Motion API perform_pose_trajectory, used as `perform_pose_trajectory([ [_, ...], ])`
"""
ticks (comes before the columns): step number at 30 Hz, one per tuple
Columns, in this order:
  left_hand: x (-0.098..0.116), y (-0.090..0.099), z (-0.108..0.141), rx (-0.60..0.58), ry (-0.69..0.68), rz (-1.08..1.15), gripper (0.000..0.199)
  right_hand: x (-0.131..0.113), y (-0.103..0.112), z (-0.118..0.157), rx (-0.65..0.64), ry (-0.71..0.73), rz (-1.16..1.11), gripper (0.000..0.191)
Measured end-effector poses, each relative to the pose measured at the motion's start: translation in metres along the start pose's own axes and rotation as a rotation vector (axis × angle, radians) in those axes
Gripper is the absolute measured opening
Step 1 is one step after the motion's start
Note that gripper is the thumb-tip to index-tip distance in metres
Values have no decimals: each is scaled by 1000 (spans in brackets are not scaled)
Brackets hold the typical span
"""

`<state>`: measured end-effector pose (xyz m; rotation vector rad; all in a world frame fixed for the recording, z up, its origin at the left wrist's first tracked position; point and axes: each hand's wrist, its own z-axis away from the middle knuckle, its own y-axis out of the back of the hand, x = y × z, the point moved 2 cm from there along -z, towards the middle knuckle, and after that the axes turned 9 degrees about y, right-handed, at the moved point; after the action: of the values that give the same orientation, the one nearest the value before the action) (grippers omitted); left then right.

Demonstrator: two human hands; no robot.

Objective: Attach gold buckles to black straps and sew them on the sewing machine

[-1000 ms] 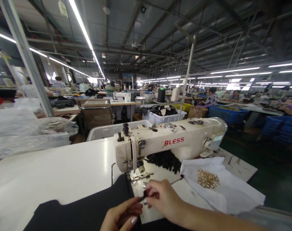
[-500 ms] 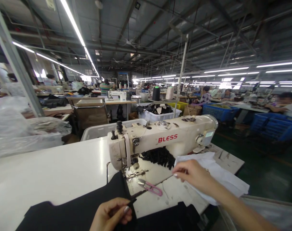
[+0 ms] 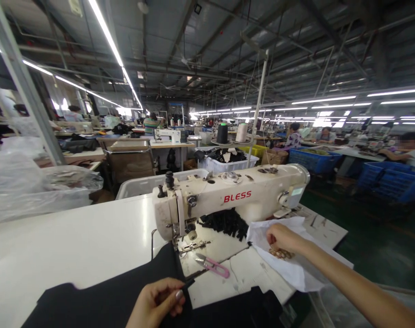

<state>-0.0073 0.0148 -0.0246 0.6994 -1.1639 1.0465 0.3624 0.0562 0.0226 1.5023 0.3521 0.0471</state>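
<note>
**Left hand (image 3: 156,298) pinches a black strip (image 3: 189,284) in front of the sewing machine (image 3: 228,193).**

Left to right, in front of the machine: black fabric (image 3: 101,291) lying on the worktop (image 3: 74,228), then snips (image 3: 212,266) with pink handles. Front right of it, the right hand (image 3: 284,239) is curled at gold rings (image 3: 279,253) on a white cloth (image 3: 286,271); whether it grasps any cannot be told.
</note>
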Motion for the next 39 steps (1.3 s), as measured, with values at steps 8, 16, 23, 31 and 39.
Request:
perform_pose_trajectory([
  [8,5,2,3,60,-121,1,39,-96,29,6,176,155,-191,13],
  [16,21,12,17,429,-477,-129,22,-224,-18,-37,332,445,-605,13],
  [23,20,23,12,577,-467,-307,14,-232,-52,-51,364,333,-757,14],
  [31,24,23,15,636,-440,-429,11,-229,-57,-49,392,318,-712,3],
  [39,25,19,15,584,-421,-439,10,-228,-60,-48,402,363,-641,11],
])
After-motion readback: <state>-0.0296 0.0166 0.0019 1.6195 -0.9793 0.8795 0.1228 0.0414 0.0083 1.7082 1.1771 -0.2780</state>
